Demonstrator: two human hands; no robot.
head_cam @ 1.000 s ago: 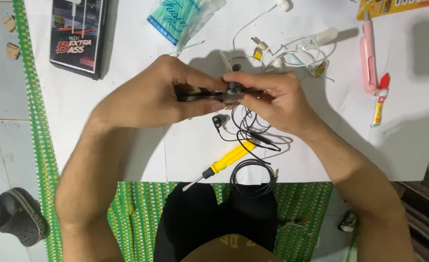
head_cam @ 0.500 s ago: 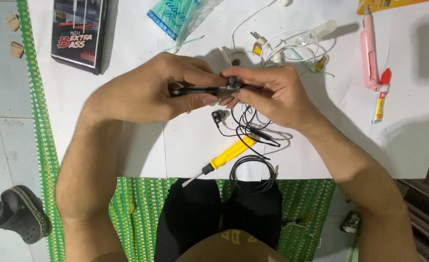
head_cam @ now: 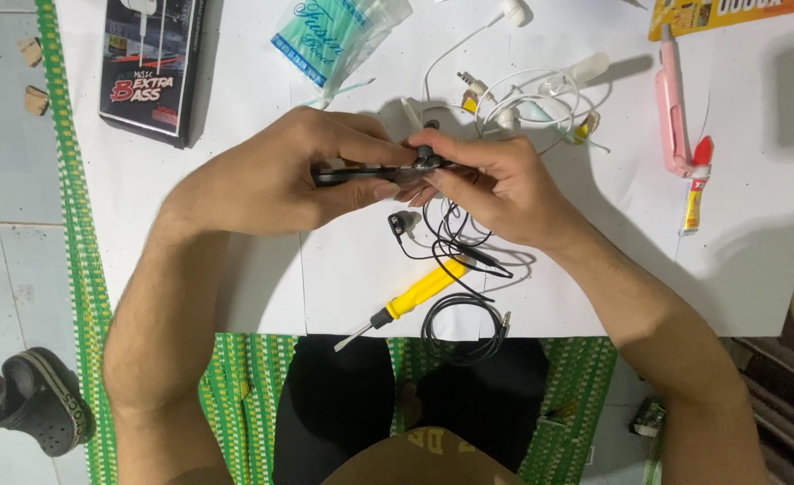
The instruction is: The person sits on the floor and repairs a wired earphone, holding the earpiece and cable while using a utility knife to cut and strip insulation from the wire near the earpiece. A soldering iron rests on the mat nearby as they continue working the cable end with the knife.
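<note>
both hands up over the white sheet [head_cam: 235,296], meeting in the middle. the left hand [head_cam: 271,180] is closed around a slim black tool [head_cam: 352,173], thumb and fingers pinching it flat and level. the right hand [head_cam: 491,184] pinches a small black earbud [head_cam: 426,159] right at the tool's tip, fingers tight on it. the black cable [head_cam: 455,247] drops from that hand and loops down to a coil at the sheet's near edge. a second black earbud [head_cam: 400,223] dangles just below the hands. a yellow screwdriver [head_cam: 415,294] lies under them on the sheet, tip pointing lower left. further back, a tangle of white earphones [head_cam: 527,99], a pink lighter [head_cam: 671,99] and a small glue tube [head_cam: 695,193] off to the right, a black box [head_cam: 150,67] top left.
</note>
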